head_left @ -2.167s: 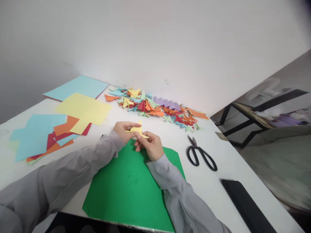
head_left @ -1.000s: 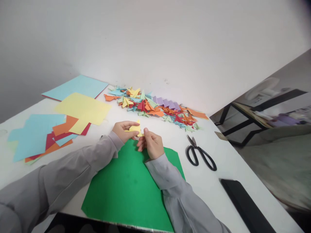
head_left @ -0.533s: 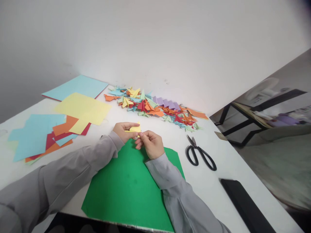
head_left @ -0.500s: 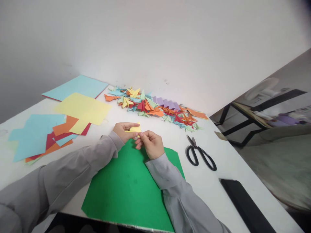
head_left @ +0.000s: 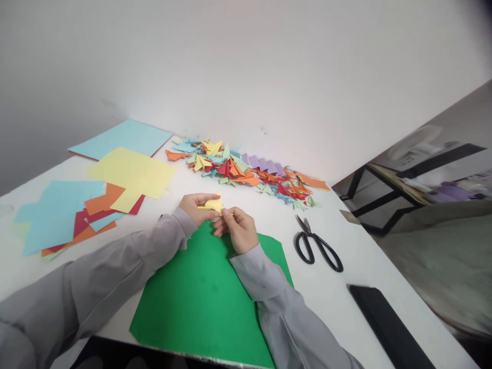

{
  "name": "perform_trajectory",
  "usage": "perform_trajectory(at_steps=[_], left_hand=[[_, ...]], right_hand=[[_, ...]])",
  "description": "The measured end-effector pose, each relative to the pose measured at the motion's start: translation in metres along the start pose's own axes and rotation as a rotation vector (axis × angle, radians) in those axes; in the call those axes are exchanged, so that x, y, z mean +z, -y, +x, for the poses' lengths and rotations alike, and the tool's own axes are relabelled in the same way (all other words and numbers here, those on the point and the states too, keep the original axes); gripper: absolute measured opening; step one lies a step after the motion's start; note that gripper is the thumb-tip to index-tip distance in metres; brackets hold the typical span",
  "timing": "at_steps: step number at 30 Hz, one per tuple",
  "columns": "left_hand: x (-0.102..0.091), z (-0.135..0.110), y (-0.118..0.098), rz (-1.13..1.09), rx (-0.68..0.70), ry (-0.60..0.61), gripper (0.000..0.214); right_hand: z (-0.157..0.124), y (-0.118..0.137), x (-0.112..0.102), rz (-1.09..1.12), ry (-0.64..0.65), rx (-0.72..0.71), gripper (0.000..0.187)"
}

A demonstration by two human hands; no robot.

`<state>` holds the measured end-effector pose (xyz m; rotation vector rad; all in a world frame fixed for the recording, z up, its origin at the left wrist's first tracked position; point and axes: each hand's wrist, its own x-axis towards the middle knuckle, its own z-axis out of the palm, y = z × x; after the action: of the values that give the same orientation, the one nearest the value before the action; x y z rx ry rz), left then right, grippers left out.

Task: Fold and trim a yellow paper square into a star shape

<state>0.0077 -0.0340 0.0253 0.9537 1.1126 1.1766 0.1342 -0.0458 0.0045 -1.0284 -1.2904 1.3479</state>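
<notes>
Both of my hands pinch a small folded yellow paper piece [head_left: 213, 205] just above the far edge of a large green sheet [head_left: 203, 302]. My left hand [head_left: 196, 207] holds its left side between thumb and fingers. My right hand [head_left: 239, 231] grips its right end with curled fingers, hiding part of the paper. Both arms wear grey sleeves and rest on the white table [head_left: 338, 302].
A pile of folded coloured paper shapes [head_left: 246, 171] lies along the back wall. Loose blue, yellow, orange and red sheets [head_left: 96, 195] cover the left. Black scissors [head_left: 317, 248] lie right of the green sheet, and a black flat case [head_left: 388, 325] sits near the right front edge.
The yellow piece has been folded smaller. My right fingers have shifted along its right end while my left hand has stayed put.
</notes>
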Motion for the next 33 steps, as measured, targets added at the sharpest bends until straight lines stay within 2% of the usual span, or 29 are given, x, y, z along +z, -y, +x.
perform_trajectory(at_steps=[7, 14, 19, 25, 33], left_hand=[[0.000, 0.000, -0.001, -0.005, 0.028, -0.007, 0.059], [0.001, -0.004, -0.005, 0.057, 0.052, -0.041, 0.058], [0.000, 0.000, 0.001, 0.036, 0.063, -0.083, 0.057], [-0.003, 0.006, 0.009, -0.042, 0.058, -0.057, 0.060], [-0.003, 0.005, 0.005, -0.053, 0.058, -0.035, 0.061]], right_hand=[[-0.001, 0.001, 0.000, -0.024, -0.077, 0.017, 0.036], [0.000, 0.004, -0.001, -0.058, -0.055, -0.103, 0.025], [-0.001, 0.005, -0.001, -0.081, -0.058, -0.131, 0.022], [-0.001, 0.004, 0.000, -0.091, -0.071, -0.122, 0.022], [-0.001, 0.004, 0.001, -0.076, -0.074, -0.104, 0.023]])
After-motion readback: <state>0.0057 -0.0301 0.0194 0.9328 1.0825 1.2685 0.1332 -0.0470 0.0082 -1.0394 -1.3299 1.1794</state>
